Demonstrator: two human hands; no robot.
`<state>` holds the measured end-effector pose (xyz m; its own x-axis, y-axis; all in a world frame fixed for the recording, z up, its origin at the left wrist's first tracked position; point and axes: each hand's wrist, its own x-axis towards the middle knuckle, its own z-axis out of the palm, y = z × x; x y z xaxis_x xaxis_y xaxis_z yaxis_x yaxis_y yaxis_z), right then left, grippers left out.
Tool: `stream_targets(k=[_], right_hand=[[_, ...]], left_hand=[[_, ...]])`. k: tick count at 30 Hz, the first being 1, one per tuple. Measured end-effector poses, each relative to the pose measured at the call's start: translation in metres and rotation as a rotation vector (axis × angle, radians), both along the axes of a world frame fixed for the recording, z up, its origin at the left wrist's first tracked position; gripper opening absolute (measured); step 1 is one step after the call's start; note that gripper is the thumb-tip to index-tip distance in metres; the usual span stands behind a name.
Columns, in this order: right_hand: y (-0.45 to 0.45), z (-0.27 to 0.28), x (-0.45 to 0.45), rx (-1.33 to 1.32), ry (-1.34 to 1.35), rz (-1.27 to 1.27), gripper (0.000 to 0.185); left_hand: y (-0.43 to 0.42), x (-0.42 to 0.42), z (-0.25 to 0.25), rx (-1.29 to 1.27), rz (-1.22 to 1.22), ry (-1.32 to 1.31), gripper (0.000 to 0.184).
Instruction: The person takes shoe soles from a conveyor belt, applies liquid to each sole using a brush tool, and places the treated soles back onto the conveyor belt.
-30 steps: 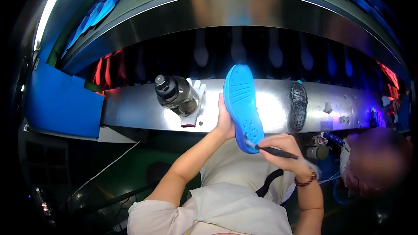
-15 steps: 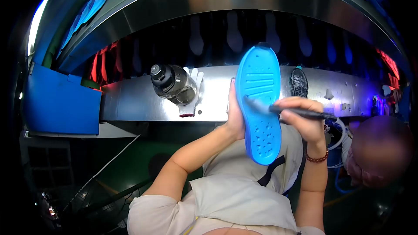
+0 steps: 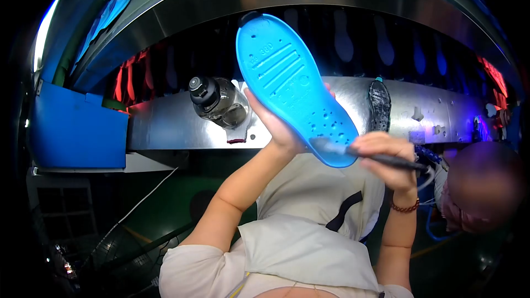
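A blue shoe sole with ridges, small holes and raised marks is held up, tilted with its top to the left. My left hand grips it from beneath and along its left edge; some fingers are hidden behind it. Closed around a dark-handled brush is my right hand. The brush's pale, blurred bristles lie at the lower end of the sole. A black piece sits at the sole's upper tip.
A dark bottle stands on the metal ledge beside a white glove. A black sole-shaped item lies farther right. Behind, several soles hang in a dark opening. Another person is at the right.
The sole has turned, its top swinging left and its lower end rising to the right. The brush has gone from mid-sole to the lower end.
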<state>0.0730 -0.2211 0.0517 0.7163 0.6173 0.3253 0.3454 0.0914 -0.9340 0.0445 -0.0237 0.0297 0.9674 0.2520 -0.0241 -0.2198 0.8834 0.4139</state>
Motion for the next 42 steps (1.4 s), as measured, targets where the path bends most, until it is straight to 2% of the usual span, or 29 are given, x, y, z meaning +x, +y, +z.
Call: stream_targets(k=[2,4,6,8,9,10,11,13,14,15,16,17,18,19,20,22,24,26,27,28,30,32,33,34,36,38,39,41,42], right_hand=[[0.001,0.008,-0.006,-0.047,-0.179,0.226,0.024],[-0.007,-0.003,0.005,0.158,-0.029,0.384,0.023],[-0.006,-0.007,0.001,0.104,0.222,0.144,0.023],[0.003,-0.012,-0.007,0.191,0.306,0.161,0.021],[0.012,-0.01,-0.017,0.33,0.531,0.076,0.02],[0.018,-0.009,-0.024,0.466,0.76,-0.011,0.019],[0.021,-0.011,-0.026,0.461,0.674,0.029,0.019],[0.01,0.0,-0.024,0.102,0.441,0.092,0.019],[0.005,0.01,-0.021,-0.045,0.343,0.143,0.019],[-0.002,0.014,-0.013,-0.051,0.263,0.225,0.021],[-0.008,0.015,-0.008,0.0,0.349,0.256,0.022],[-0.007,0.017,-0.01,-0.058,0.323,0.167,0.021],[-0.002,0.02,-0.011,-0.116,0.29,0.078,0.021],[0.005,0.022,-0.012,-0.146,-0.024,0.203,0.02],[0.008,0.028,-0.014,-0.146,-0.18,0.272,0.021],[-0.003,0.037,-0.011,-0.18,-0.174,0.406,0.021],[-0.009,0.044,-0.006,-0.196,-0.152,0.482,0.019],[-0.008,0.04,-0.002,-0.189,-0.249,0.286,0.017],[-0.005,0.04,-0.003,-0.22,-0.226,0.353,0.017],[-0.008,0.039,-0.005,-0.271,-0.25,0.381,0.017],[-0.02,0.049,0.0,-0.322,-0.297,0.501,0.018],[-0.022,0.043,-0.001,-0.193,-0.236,0.3,0.018],[-0.018,0.041,0.001,-0.23,-0.272,0.191,0.018],[-0.016,0.03,0.002,-0.205,-0.215,0.255,0.017],[-0.021,0.031,-0.003,-0.259,-0.297,0.34,0.016],[-0.027,0.036,-0.003,-0.276,-0.301,0.367,0.017],[-0.032,0.031,-0.001,-0.264,-0.171,0.216,0.018],[-0.027,0.015,0.004,-0.189,-0.121,0.036,0.023],[-0.028,0.016,0.002,-0.191,-0.127,0.034,0.023]], left_hand=[[0.011,-0.001,0.0,0.075,-0.019,-0.084,0.097],[0.018,0.0,0.003,0.144,-0.096,-0.147,0.097],[0.014,0.002,0.009,0.169,-0.121,-0.241,0.096],[0.0,-0.002,0.022,-0.005,-0.039,0.051,0.094],[-0.011,-0.015,0.015,0.096,-0.055,0.048,0.089],[-0.029,-0.025,0.013,-0.071,-0.041,0.05,0.079],[-0.023,-0.024,-0.002,-0.017,-0.138,0.0,0.074],[-0.007,-0.024,-0.025,0.012,-0.289,-0.074,0.064],[-0.001,-0.023,-0.013,0.153,-0.274,-0.007,0.06],[0.008,-0.022,-0.013,0.11,-0.41,-0.065,0.057],[0.016,-0.02,-0.014,0.063,-0.546,-0.126,0.055],[0.019,-0.017,-0.011,0.053,-0.543,-0.124,0.055],[0.02,-0.013,-0.003,0.093,-0.639,-0.076,0.054],[0.021,-0.012,0.004,0.133,-0.735,-0.027,0.052],[0.021,-0.01,0.008,0.128,-0.731,-0.031,0.052],[0.021,-0.01,0.016,0.176,-0.854,0.236,0.051],[0.026,-0.008,0.025,0.147,-0.867,0.288,0.044],[0.029,-0.007,0.028,0.304,-1.018,0.333,0.044],[0.029,-0.007,0.042,0.48,-1.051,0.349,0.049],[0.032,-0.005,0.032,0.589,-1.082,0.273,0.053],[0.035,-0.01,0.036,0.495,-1.026,0.358,0.054],[0.034,-0.014,0.041,0.492,-0.975,0.38,0.054],[0.035,-0.015,0.043,0.488,-0.921,0.403,0.054],[0.037,-0.016,0.04,0.487,-0.923,0.399,0.054],[0.045,-0.015,0.03,0.467,-0.933,0.324,0.052],[0.05,-0.019,0.022,0.456,-0.881,0.388,0.049],[0.054,-0.019,0.017,0.415,-0.841,0.42,0.049],[0.054,-0.02,0.029,0.412,-0.793,0.391,0.047],[0.055,-0.021,0.032,0.413,-0.794,0.384,0.047]])
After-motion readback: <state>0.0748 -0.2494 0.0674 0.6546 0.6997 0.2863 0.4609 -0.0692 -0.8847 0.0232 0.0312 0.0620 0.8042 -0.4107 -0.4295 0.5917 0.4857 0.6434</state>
